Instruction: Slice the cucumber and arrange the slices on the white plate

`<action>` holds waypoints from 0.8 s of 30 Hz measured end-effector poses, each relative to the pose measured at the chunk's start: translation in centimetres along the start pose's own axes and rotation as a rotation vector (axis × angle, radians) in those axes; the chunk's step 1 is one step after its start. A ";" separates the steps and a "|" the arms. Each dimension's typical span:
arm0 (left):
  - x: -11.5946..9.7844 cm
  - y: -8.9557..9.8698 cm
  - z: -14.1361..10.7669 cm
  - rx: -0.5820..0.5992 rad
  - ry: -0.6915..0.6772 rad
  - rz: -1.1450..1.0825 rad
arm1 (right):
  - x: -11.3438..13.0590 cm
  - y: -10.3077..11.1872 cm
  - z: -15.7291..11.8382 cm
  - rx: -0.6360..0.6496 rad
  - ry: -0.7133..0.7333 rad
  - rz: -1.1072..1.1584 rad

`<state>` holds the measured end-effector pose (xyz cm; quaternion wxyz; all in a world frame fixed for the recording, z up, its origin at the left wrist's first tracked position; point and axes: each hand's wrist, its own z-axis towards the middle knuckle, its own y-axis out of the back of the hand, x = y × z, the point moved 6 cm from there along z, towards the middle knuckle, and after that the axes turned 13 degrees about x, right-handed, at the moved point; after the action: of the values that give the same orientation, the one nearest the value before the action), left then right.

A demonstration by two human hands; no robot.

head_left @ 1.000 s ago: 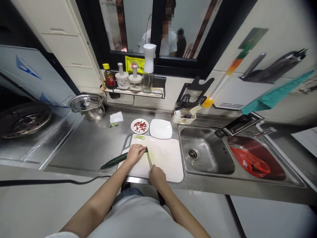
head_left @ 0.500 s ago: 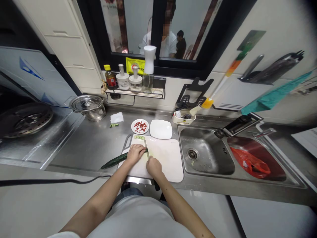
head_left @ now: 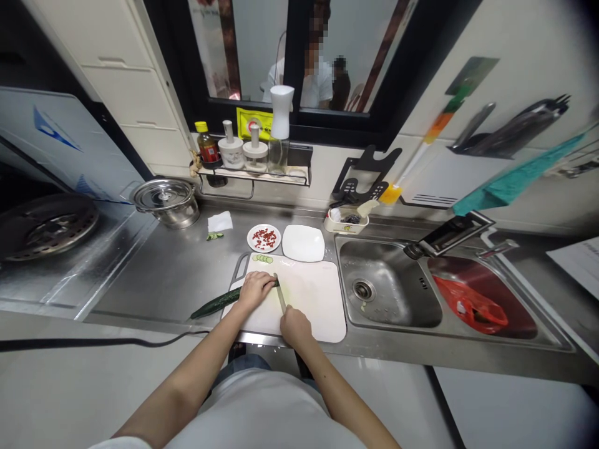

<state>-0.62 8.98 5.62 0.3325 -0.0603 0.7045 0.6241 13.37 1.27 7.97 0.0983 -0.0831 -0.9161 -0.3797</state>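
Note:
A long dark green cucumber [head_left: 216,305] lies across the left edge of the white cutting board [head_left: 318,299], its far end past the board over the steel counter. My left hand [head_left: 256,289] is closed over the cucumber near its cut end. In my right hand [head_left: 296,326] is a knife [head_left: 281,295], its handle hidden in my fist and its blade at the cucumber's cut end. Several thin cucumber slices [head_left: 262,258] lie in a row at the board's top left. Behind the board sit a plate of chopped red pieces [head_left: 264,238] and a white square plate [head_left: 304,243].
A double steel sink [head_left: 390,284] is at the right, with a red plastic bag [head_left: 470,304] in its far basin. A lidded steel pot [head_left: 166,202] stands back left, near a white paper [head_left: 219,221] and green scraps [head_left: 215,236]. Above hangs a seasoning rack [head_left: 257,174].
My right hand has drawn the knife back toward me and slightly right. My left hand keeps its hold on the cucumber.

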 end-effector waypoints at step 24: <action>0.1 0.8 0.2 0.055 0.076 -0.035 | -4.5 0.3 -3.2 -0.019 -0.005 -0.055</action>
<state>-1.06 9.35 6.23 0.3181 -0.0872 0.7324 0.5957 18.14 -1.17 9.35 0.0846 -0.0597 -0.9147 -0.3906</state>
